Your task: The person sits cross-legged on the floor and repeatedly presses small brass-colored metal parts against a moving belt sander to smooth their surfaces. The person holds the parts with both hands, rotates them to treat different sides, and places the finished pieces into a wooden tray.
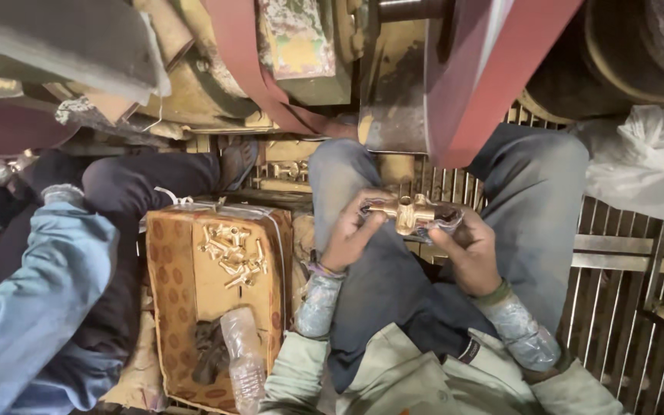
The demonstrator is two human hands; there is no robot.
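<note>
Brass fitting (409, 213) sits over the lap, both hands closed on it: left hand (353, 230) grips its left end, right hand (466, 247) cups the right end with a dark rag. Long axis runs roughly left-right, short stub pointing up. Slatted metal grate floor (624, 307) right of the fitting; red sanding belt (478, 69) on a grimy machine above it. Left of fitting: patterned cardboard box (169, 277) holding loose brass parts (232, 253), clear plastic bottle (244, 357) below those. Another person's blue sleeve (32, 300) further left.
</note>
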